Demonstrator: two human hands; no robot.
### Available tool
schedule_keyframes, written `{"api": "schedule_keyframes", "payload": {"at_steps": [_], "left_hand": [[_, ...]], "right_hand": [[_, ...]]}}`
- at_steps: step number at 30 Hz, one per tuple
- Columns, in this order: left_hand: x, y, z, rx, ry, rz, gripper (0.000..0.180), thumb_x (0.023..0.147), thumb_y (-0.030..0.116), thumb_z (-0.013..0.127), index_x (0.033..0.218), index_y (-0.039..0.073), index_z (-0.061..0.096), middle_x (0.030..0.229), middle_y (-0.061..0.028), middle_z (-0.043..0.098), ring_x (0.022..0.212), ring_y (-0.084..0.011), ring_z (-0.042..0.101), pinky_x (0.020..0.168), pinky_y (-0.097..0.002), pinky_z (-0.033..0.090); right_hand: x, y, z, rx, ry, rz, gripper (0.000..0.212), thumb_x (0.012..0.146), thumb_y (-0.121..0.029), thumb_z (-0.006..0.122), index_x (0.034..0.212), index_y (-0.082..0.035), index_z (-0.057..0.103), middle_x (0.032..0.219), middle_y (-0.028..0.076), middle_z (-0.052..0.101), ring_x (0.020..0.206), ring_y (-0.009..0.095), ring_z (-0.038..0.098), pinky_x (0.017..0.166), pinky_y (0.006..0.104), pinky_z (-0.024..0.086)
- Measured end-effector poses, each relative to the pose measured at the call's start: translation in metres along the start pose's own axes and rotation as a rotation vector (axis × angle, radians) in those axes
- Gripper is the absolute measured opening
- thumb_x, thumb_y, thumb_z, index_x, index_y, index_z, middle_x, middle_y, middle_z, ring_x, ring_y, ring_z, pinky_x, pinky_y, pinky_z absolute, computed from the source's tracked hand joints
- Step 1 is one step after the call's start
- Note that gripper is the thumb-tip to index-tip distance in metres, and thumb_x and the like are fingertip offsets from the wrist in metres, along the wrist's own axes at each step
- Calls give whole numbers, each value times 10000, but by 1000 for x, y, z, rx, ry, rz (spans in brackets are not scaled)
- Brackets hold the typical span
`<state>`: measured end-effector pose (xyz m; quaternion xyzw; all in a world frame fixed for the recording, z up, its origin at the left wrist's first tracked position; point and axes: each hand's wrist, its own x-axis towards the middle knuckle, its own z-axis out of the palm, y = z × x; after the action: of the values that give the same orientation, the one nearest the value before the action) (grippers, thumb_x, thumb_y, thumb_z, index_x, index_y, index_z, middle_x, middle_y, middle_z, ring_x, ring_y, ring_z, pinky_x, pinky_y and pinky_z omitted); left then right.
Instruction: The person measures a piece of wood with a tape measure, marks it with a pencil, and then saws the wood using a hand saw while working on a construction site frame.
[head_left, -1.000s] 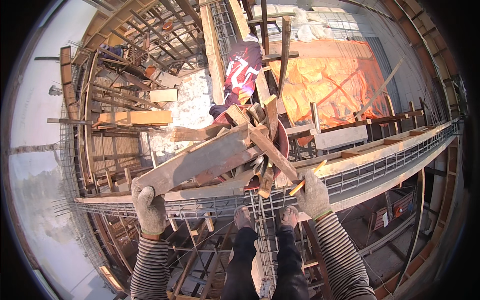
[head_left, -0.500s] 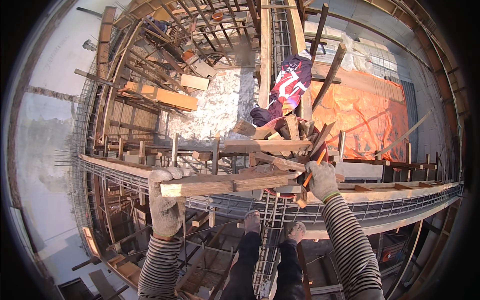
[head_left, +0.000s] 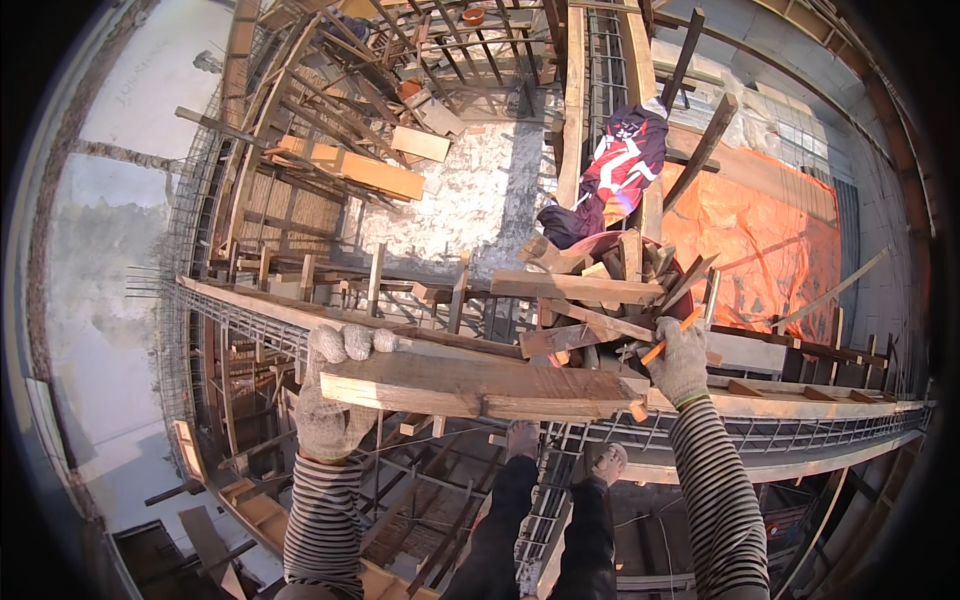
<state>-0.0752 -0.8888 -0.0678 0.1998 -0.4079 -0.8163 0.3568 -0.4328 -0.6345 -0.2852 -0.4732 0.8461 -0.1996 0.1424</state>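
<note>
A length of wooden board (head_left: pixel 470 385) lies crosswise before me, above the rebar and beam formwork. My left hand (head_left: pixel 338 395), in a pale knitted glove, is closed around its left end, fingers over the top. My right hand (head_left: pixel 682 362), gloved likewise, pinches a slim orange pencil (head_left: pixel 656 350) and sits beyond the board's right end. Just past the board stands a reddish tub (head_left: pixel 607 240) heaped with wood offcuts (head_left: pixel 575 288). Whether my right hand also touches the tub or an offcut, I cannot tell.
A rebar cage (head_left: pixel 548 492) runs between my feet, with open gaps and timber framing below. Behind the tub, a dark and red patterned cloth (head_left: pixel 625 165) drapes over the beam. An orange tarp (head_left: pixel 760 240) spreads at the right. Upright wooden stakes (head_left: pixel 375 280) line the formwork.
The board's right end has come away from the offcuts and nearer to me, still in my left hand. The view has shifted, so the surroundings appear farther right.
</note>
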Motion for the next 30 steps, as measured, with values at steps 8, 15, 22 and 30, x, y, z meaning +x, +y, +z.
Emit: {"api": "schedule_keyframes", "payload": {"at_steps": [8,15,22,30], "left_hand": [[-29,7,-47,-39,248,-14,501,976,185,657,1420,-5,523,1425,-186,597,1333,-356,588,1114,-543,546],[-88,-10,-63,-155,612,-98,549,954,265,607,1418,-16,523,1411,-238,587,1290,-345,606,1077,-506,538],[-138,-34,-53,-149,853,-247,589,853,237,617,1385,-9,556,1380,-251,614,1262,-363,630,1048,-484,573],[-161,-64,-33,-237,833,-331,510,949,261,583,1328,-80,574,1367,-241,632,1262,-376,630,1082,-500,555]], "right_hand": [[-4,14,-8,17,-21,16,478,811,-380,846,1100,-112,576,925,139,640,983,390,627,972,530,439],[-8,23,-8,-49,-44,-29,387,774,-115,775,1116,-147,597,1002,167,660,1032,397,636,952,527,464],[-19,56,-43,-244,92,-46,375,737,-160,795,1086,-183,659,921,94,655,1047,347,626,961,545,445],[-10,55,-50,-39,113,-130,427,727,-117,775,1088,-181,556,937,107,646,1008,384,613,920,526,448]]}}
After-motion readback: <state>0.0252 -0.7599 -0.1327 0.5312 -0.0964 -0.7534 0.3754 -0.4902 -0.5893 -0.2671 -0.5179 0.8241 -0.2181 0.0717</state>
